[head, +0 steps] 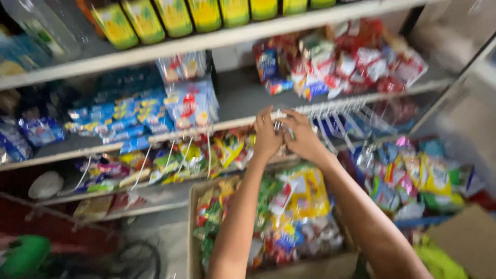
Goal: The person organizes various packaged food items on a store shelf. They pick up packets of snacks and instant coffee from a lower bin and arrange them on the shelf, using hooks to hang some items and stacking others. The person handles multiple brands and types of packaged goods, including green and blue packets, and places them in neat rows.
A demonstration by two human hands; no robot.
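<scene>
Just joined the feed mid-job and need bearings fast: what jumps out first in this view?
Both hands meet at the front edge of the middle shelf, the left hand and right hand side by side among the white hooks; the blur hides what they pinch. Below the arms sits a cardboard box heaped with bright snack packets. Yellow bottles line the top shelf.
</scene>
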